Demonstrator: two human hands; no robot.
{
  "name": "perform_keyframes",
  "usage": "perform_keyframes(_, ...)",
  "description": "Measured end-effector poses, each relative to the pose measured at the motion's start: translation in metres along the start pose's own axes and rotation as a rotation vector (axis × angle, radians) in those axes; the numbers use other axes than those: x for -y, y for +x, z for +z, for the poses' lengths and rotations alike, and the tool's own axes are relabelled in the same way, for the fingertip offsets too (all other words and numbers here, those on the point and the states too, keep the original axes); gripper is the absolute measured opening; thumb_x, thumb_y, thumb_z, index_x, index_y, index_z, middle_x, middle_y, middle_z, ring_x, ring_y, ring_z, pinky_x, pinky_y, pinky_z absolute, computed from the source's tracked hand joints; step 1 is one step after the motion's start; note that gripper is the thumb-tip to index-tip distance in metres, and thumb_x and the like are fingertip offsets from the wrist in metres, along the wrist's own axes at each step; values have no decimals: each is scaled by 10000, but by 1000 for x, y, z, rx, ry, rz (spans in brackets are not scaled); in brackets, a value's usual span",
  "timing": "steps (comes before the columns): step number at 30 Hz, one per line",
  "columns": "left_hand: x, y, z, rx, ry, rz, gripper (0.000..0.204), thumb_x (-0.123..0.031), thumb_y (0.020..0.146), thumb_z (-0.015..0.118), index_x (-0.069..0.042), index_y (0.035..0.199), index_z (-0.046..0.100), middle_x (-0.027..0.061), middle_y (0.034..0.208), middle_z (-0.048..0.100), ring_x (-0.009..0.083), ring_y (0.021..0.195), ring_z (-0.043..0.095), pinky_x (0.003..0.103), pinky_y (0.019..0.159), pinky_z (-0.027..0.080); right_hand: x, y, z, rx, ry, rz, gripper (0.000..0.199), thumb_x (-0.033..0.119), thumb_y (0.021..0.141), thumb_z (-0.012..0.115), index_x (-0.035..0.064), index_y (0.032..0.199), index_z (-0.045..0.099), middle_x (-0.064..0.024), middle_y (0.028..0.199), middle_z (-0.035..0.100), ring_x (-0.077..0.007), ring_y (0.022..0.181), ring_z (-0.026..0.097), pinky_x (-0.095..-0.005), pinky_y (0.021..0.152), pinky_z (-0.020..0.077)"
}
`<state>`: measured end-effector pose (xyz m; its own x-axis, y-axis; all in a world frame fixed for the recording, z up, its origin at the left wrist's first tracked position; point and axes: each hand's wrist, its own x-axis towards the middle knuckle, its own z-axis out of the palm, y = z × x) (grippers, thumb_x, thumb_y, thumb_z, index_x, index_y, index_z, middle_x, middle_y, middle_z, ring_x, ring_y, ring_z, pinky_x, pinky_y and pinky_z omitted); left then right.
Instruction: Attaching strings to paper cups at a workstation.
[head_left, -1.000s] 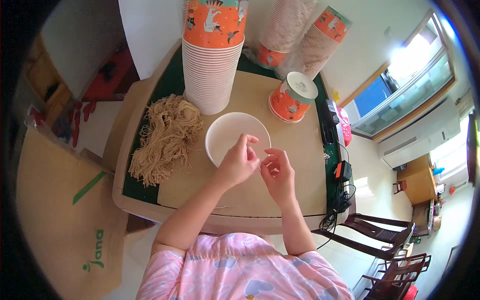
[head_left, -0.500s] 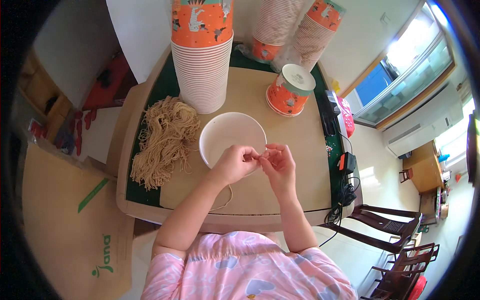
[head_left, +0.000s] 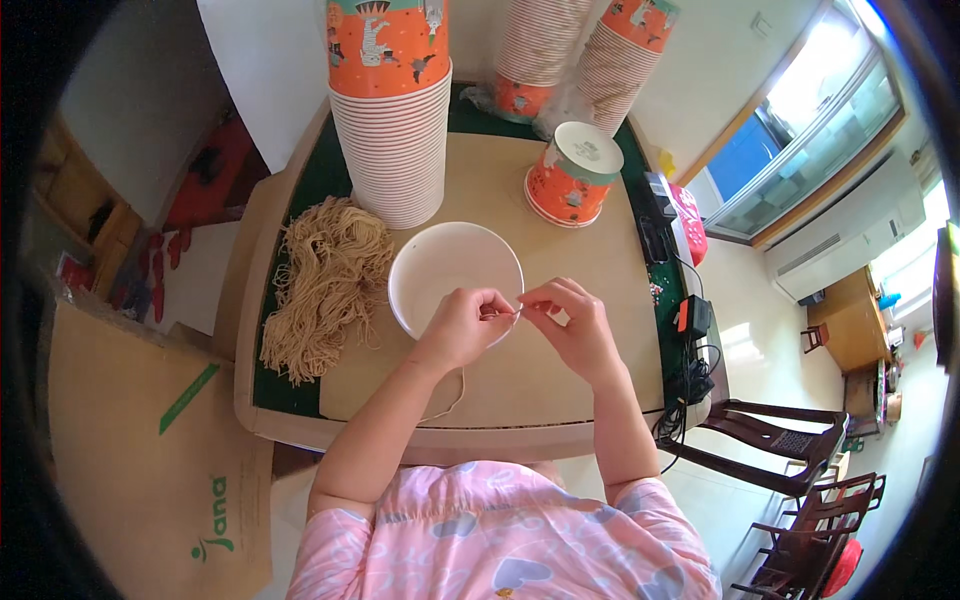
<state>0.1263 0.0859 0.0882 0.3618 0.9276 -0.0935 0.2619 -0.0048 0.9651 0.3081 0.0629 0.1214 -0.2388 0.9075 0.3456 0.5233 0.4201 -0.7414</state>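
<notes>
A paper bucket (head_left: 440,262), white inside, stands on the table in front of me with its mouth up. Both hands meet over its near right rim. My left hand (head_left: 462,328) pinches a beige cord (head_left: 455,396), whose slack part hangs below the wrist onto the board. A pale, short bit of it shows between the two hands. My right hand (head_left: 578,328) has thumb and forefinger closed at that bit, beside the rim. The fingertips partly hide the rim and the cord's end. Left of the bucket lies a loose heap of beige cords (head_left: 325,290).
Behind the bucket rises a tall stack of orange-printed paper buckets (head_left: 388,150). Upside-down buckets (head_left: 572,185) stand at the back right, with bagged stacks (head_left: 620,75) farther back. A power strip (head_left: 655,240) and black cables (head_left: 685,390) line the right edge. A cardboard box (head_left: 150,450) stands left.
My right hand has turned and shifted slightly right, its fingers now more stretched. The left hand keeps its pinch. The whole view has shifted a little.
</notes>
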Motion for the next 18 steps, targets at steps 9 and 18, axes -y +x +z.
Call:
perform_keyframes(9, 0, -1, -1, -27, 41, 8, 154, -148, 834, 691, 0, 869, 671, 51, 721, 651, 107, 656, 593, 279, 622, 488, 4, -4, 3, -31, -163, 72, 75, 71, 813, 693, 17, 848, 654, -93, 794, 630, -202, 689, 600, -295, 630, 489)
perform_keyframes(18, -6, 11, -25, 170, 378, -27, 404, -351, 913, 572, -24, 700, 676, 111, 606, 608, 200, 555, 572, 365, 585, 456, 9, -16, 27, -95, -98, 74, 89, 85, 796, 713, 36, 831, 646, -86, 772, 609, -207, 641, 592, -313, 586, 486)
